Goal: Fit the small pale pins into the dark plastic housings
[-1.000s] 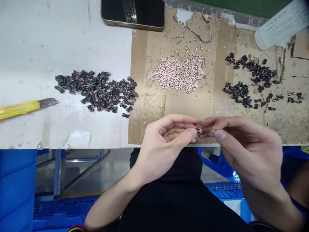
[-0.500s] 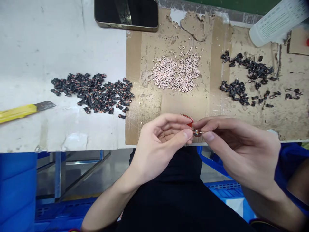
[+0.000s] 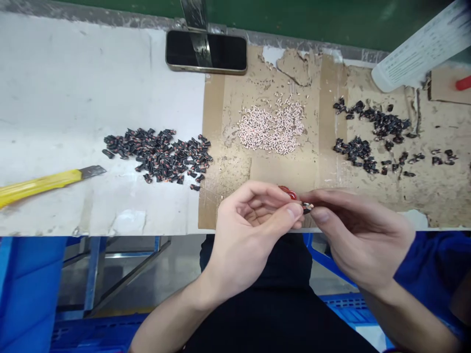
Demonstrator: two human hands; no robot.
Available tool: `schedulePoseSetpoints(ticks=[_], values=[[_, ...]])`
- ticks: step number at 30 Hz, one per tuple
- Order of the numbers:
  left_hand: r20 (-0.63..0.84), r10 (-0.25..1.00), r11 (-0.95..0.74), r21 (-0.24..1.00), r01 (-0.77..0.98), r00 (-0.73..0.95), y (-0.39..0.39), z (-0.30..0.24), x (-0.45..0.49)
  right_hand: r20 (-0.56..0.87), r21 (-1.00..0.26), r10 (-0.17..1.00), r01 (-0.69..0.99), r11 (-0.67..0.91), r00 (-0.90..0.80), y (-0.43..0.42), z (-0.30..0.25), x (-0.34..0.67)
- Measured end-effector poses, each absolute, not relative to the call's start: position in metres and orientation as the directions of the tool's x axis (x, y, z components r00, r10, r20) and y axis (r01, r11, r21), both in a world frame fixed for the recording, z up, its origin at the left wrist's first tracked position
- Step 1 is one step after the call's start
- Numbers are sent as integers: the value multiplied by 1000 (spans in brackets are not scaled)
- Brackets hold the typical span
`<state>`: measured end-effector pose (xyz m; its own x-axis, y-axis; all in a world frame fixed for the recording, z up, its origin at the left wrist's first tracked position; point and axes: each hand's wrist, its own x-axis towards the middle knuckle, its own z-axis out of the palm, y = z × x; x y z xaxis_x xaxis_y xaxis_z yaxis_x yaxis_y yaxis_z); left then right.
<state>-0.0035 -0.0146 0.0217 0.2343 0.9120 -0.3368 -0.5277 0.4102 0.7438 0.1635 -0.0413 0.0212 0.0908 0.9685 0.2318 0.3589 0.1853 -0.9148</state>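
Grip: thumb and fingertips of the left hand (image 3: 250,234) and right hand (image 3: 358,235) press together, pinching a tiny black-and-red piece (image 3: 306,207) from both sides.
Place: piece held in mid-air over the torn brown cardboard sheet (image 3: 283,171), near its front edge.

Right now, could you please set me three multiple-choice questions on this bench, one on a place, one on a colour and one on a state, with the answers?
1. Where does the knife lie?
A) On the tabletop
B) On the phone
C) On the floor

2. What colour is the pile on the cardboard?
A) Black
B) Pale pink
C) Blue

3. How are the left hand and right hand placed?
A) Flat on the tabletop
B) Apart, both empty
C) Pinching a small piece

Answers:
1. A, its yellow handle rests on the white surface.
2. B, its bits show pale pink.
3. C, both hands' fingertips meet at the piece.
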Motion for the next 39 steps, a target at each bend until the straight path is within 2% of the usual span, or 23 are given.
schedulePoseSetpoints(ticks=[5,11,14,16,17,19,20,21,22,24,25,27,30,35,39], values=[[-354,912,407,717,-565,207,-16,24,3,344,-846,933,464,262,101,-40,16,164],[-417,890,445,713,-542,181,-19,23,6,316,-853,938,475,214,144,-45,19,159],[-422,873,484,701,-524,242,-19,22,6,308,-825,948,518,226,77,-45,25,162],[-372,885,463,776,-429,281,-17,19,0,306,-792,952,561,241,24,-38,22,174],[-320,911,398,848,-349,262,-16,16,-5,309,-775,951,586,236,25,-32,18,184],[-127,985,138,986,-90,117,-15,7,-23,362,-733,926,646,212,107,-17,2,212],[22,1000,-22,995,99,0,-15,1,-34,374,-691,919,699,184,127,-9,-7,230],[186,978,-150,939,309,-90,-15,-6,-47,372,-616,922,772,158,108,-1,-15,248],[280,953,-185,843,505,-118,-15,-13,-60,395,-511,916,844,162,63,6,-23,266],[327,942,-164,630,759,-69,-16,-26,-82,367,-342,930,923,174,-40,17,-30,293],[325,945,-155,553,819,-40,-17,-32,-91,364,-285,928,940,187,-75,21,-31,301],[350,937,-156,466,871,-19,-18,-38,-101,399,-233,909,945,229,-122,29,-28,301],[363,932,-160,437,885,-11,-20,-38,-105,502,-226,848,920,320,-171,45,-23,266],[307,952,-160,455,876,15,-22,-30,-104,358,-210,864,870,445,-355,76,-21,195],[230,971,-66,506,860,-60,-23,-28,-105,314,-192,853,851,488,-418,86,-23,178]])
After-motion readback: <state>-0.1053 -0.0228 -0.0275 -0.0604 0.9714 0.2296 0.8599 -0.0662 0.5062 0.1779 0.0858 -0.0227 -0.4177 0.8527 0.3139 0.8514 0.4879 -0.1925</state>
